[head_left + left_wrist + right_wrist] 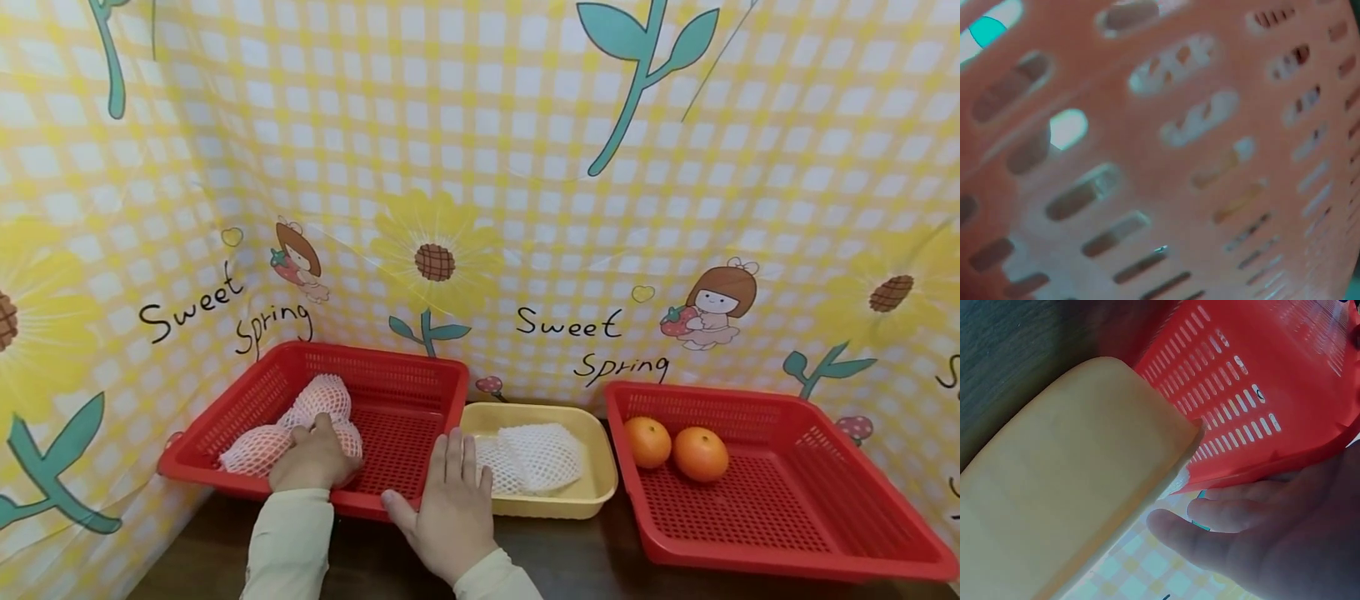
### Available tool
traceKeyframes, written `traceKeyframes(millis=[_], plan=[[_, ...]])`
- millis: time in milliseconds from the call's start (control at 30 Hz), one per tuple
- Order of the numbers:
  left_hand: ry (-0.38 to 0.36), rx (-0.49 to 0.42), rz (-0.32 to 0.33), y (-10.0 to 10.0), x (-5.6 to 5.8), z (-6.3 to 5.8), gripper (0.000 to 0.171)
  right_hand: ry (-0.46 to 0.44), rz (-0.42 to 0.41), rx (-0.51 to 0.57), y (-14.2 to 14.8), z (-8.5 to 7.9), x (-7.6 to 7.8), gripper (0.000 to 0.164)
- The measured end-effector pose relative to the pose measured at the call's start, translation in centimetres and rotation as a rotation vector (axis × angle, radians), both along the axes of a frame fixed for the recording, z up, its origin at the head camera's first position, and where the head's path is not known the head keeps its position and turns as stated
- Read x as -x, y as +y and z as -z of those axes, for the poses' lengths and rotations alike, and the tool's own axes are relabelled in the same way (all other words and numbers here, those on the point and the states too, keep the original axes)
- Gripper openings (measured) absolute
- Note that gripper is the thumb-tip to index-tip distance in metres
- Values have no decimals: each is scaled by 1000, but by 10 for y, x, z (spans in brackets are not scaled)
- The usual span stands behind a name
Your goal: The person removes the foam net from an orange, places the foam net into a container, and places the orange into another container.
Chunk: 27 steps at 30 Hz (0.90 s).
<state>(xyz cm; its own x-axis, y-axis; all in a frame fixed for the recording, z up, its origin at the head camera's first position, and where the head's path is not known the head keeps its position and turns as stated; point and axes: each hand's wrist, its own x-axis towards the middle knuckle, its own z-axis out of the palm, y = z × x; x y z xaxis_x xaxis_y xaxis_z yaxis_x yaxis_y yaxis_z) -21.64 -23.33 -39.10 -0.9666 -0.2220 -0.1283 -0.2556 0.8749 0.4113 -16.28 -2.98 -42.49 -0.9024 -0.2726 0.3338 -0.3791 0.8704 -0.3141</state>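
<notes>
In the head view my left hand [315, 457] reaches over the front rim of the left red basket [408, 392]. Its bent fingers grip a fruit in a white foam net [349, 437], partly hidden behind the hand. Other net-wrapped fruits [255, 450] lie beside it, with orange tones showing through the mesh. My right hand [453, 508], fingers straight and spread, holds nothing between the basket and a yellow tray [596, 492]. White foam nets [540, 458] lie in that tray. The left wrist view shows only the slotted basket wall [1147, 150], with that hand out of sight.
At the right stands a second red basket [795, 467] with two bare oranges [701, 454] near its left wall. All the containers rest on a dark wooden table [570, 558]. A yellow checked cloth [480, 125] hangs behind and at the left.
</notes>
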Motion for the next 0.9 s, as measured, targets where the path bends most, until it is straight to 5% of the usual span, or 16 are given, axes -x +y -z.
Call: traceKeyframes(millis=[200,567,900], plan=[[77,-62,53,-2,1,-5,88,-2,15,11,0,-2,2,95],[311,-279,248,6,3,-21,108,-61,21,17,2,-3,3,98],[394,-267,377,24,-15,-40,101,-88,-10,48,14,-8,1,105]])
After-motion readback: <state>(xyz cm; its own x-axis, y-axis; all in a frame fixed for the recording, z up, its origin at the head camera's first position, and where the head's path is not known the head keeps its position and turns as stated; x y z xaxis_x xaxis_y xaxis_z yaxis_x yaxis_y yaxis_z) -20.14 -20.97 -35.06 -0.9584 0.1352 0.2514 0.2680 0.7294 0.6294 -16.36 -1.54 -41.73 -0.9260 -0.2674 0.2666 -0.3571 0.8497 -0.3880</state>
